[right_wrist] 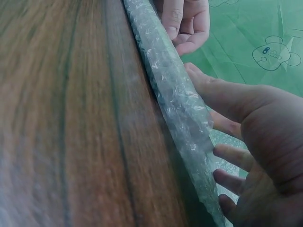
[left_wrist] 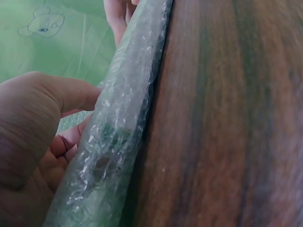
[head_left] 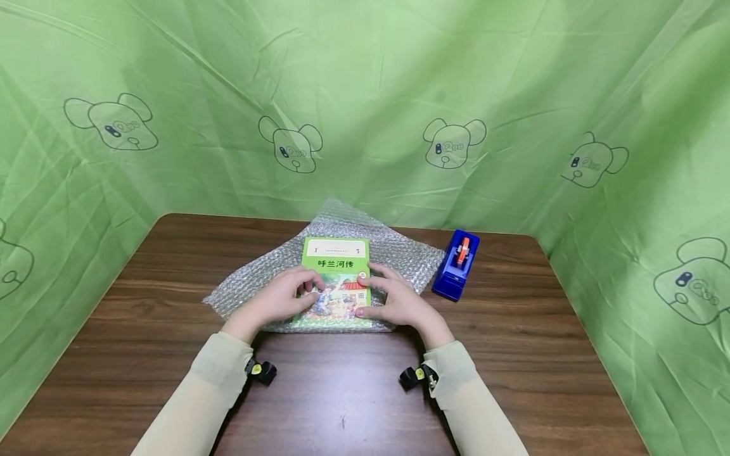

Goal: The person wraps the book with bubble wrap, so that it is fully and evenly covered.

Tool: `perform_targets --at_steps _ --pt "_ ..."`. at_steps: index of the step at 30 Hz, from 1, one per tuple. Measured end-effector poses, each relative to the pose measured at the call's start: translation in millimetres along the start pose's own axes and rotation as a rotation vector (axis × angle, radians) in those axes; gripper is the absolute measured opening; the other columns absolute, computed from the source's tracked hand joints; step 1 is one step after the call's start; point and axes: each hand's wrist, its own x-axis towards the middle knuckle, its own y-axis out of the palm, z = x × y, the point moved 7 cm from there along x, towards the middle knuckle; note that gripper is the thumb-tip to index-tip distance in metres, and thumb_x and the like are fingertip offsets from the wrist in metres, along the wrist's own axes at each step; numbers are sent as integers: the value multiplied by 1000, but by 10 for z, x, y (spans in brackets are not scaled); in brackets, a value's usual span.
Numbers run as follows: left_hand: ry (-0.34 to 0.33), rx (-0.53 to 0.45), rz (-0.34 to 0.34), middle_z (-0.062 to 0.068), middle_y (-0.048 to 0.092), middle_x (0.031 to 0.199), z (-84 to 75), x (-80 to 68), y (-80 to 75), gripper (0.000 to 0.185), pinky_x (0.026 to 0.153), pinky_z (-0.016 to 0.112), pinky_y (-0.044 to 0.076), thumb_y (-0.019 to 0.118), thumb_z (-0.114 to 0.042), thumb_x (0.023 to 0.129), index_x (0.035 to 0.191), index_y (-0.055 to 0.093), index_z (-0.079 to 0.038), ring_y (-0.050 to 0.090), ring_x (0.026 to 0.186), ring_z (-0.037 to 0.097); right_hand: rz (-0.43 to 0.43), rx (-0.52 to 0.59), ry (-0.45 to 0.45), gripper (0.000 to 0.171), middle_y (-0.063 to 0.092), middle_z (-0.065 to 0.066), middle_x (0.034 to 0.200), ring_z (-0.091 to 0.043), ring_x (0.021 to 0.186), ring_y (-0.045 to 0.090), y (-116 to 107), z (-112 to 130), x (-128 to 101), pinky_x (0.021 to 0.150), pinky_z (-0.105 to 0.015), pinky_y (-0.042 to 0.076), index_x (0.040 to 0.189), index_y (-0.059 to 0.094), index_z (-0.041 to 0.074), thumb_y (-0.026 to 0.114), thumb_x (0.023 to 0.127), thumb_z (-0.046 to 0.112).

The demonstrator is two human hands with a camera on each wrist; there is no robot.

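Note:
A green picture book point(head_left: 336, 266) lies flat on a sheet of bubble wrap point(head_left: 399, 253) on the brown wooden table point(head_left: 342, 392). My left hand point(head_left: 285, 297) rests on the book's lower left, with relaxed fingers on the cover. My right hand point(head_left: 399, 301) rests on its lower right, thumb at the near edge. In the left wrist view my left hand point(left_wrist: 33, 123) has its thumb against the bubble wrap point(left_wrist: 118, 123) that covers the book's near edge. In the right wrist view my right hand point(right_wrist: 255, 127) has its thumb lying along the same wrapped edge point(right_wrist: 180, 99), fingers spread over the top.
A blue tape dispenser point(head_left: 456, 265) with an orange part stands to the right of the bubble wrap. Green cloth with cartoon bear prints point(head_left: 450, 142) walls the table on three sides. Bare wood stretches between my forearms and the front edge.

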Motion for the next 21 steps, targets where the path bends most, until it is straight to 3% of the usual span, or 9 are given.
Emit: perform_targets --at_steps 10,21 --pt "-5 -40 11 -6 59 98 24 -12 7 15 79 35 52 76 -15 101 116 77 -19 56 90 16 -27 -2 -27 82 35 -5 177 -40 164 26 -39 28 -21 127 -77 14 154 65 28 94 82 56" --pt "-4 -72 14 -6 59 95 35 -18 -4 25 75 35 52 76 -12 102 126 76 -22 56 83 12 -32 -3 -59 76 31 -1 179 -34 165 22 -53 22 -30 127 -76 12 151 67 37 95 82 53"
